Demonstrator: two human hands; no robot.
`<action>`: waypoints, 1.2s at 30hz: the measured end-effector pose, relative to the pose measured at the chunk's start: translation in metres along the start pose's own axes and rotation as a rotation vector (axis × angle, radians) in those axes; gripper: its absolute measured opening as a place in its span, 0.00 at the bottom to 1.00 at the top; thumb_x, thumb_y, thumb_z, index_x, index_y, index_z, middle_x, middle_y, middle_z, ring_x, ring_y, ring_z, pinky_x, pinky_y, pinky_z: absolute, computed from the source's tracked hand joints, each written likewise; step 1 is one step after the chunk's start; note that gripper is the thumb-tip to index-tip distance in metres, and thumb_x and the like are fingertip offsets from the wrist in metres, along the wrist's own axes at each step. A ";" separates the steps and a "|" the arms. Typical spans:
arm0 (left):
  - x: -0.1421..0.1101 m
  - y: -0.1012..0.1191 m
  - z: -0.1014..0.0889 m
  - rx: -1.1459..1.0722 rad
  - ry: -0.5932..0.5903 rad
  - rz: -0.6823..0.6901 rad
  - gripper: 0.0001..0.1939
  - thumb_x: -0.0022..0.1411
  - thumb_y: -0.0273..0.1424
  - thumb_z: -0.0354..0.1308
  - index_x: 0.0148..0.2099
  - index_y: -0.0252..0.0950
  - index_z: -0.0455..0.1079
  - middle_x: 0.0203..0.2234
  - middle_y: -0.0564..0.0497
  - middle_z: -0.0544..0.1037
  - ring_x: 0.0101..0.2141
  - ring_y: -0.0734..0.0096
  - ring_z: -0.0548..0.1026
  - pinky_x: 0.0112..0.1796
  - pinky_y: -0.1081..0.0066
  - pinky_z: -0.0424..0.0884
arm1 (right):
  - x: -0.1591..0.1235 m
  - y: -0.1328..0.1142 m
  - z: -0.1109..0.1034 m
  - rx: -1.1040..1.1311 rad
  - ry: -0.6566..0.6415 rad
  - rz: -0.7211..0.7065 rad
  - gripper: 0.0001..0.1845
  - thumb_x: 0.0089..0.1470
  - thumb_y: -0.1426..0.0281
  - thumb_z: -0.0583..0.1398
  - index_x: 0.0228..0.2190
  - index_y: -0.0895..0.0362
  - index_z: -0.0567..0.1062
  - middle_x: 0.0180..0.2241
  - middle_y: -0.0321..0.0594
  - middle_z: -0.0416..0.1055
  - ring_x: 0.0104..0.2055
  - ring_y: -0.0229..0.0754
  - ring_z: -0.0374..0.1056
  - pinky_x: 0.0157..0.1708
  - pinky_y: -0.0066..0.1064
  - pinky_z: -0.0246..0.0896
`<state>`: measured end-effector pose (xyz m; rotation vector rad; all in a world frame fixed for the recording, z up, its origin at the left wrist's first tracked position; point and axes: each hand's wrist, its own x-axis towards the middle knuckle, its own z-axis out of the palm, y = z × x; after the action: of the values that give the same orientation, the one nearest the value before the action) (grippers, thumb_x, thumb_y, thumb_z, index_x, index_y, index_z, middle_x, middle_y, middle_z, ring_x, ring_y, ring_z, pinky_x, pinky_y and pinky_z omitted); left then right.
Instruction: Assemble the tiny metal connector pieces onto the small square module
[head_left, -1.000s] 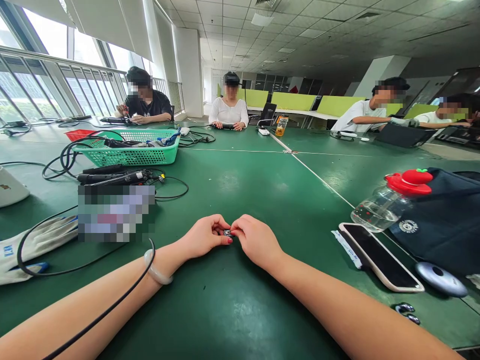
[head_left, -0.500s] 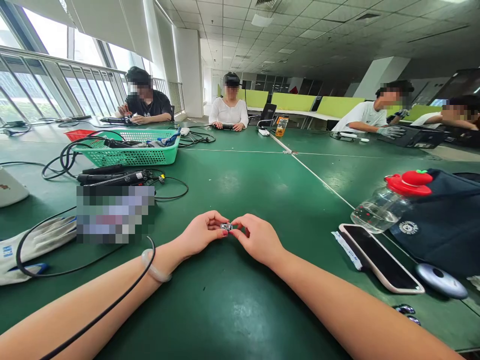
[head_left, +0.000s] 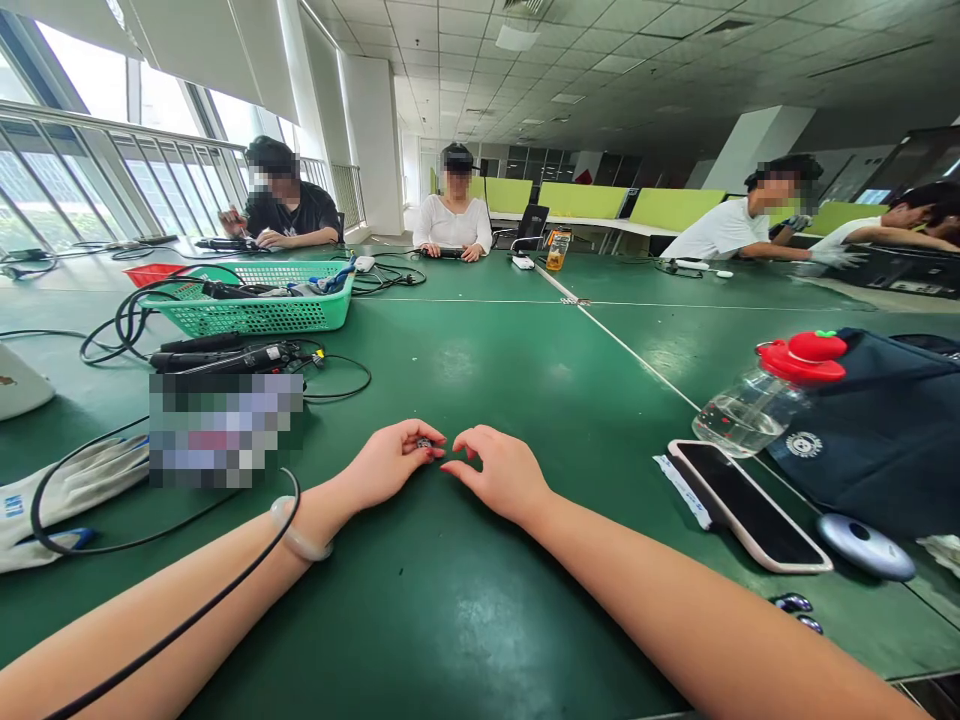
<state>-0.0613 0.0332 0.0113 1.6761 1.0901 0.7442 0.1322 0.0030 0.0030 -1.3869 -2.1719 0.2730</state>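
Note:
My left hand (head_left: 391, 457) is closed around a small dark-and-silver piece (head_left: 424, 443), pinched between thumb and fingers just above the green table (head_left: 480, 570). Most of the piece is covered by the fingers, so I cannot make out its kind. Close by on the right, my right hand (head_left: 501, 468) has thumb and fingers curved apart, with nothing between them. A small gap separates the fingertips of the two hands. A pale bangle sits on my left wrist.
A green basket (head_left: 255, 315) with cables and gloves, black devices (head_left: 225, 357) and white gloves (head_left: 82, 480) lie left. To the right are a red-lidded bottle (head_left: 750, 400), a phone (head_left: 750, 505), a mouse (head_left: 866, 547) and a dark bag (head_left: 885, 440). Several people sit around the table.
My right fingers have let go of the small piece and opened. It has gone from between both hands into my left fingers, a little to the left. The view has shifted slightly.

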 end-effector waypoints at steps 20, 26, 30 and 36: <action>0.006 -0.009 -0.070 1.007 0.472 -0.142 0.17 0.59 0.33 0.51 0.46 0.37 0.77 0.36 0.43 0.81 0.39 0.53 0.76 0.40 0.63 0.68 | 0.002 0.019 -0.010 0.128 -0.082 0.158 0.10 0.59 0.65 0.55 0.34 0.54 0.75 0.28 0.35 0.72 0.30 0.36 0.64 0.31 0.28 0.55; 0.017 -0.015 -0.063 0.545 0.518 -0.190 0.19 0.59 0.32 0.50 0.49 0.34 0.74 0.33 0.46 0.79 0.30 0.65 0.73 0.34 0.68 0.66 | 0.006 0.021 -0.005 0.183 -0.078 0.128 0.09 0.58 0.66 0.56 0.33 0.55 0.75 0.27 0.34 0.71 0.30 0.35 0.63 0.32 0.28 0.56; 0.014 -0.003 -0.026 0.129 0.351 -0.087 0.20 0.59 0.36 0.51 0.50 0.33 0.71 0.38 0.45 0.78 0.35 0.67 0.74 0.36 0.70 0.68 | 0.011 0.020 -0.001 0.229 -0.130 0.111 0.07 0.52 0.68 0.63 0.35 0.56 0.76 0.28 0.34 0.70 0.29 0.34 0.62 0.33 0.27 0.58; 0.003 0.011 0.009 0.129 0.176 0.090 0.16 0.61 0.34 0.50 0.49 0.35 0.70 0.42 0.45 0.78 0.45 0.65 0.74 0.48 0.66 0.67 | 0.013 0.018 0.000 0.192 -0.156 0.127 0.18 0.48 0.68 0.67 0.42 0.57 0.77 0.33 0.37 0.71 0.33 0.35 0.65 0.37 0.29 0.60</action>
<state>-0.0487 0.0306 0.0182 1.8043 1.2133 0.9096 0.1422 0.0226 -0.0010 -1.4363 -2.1181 0.6402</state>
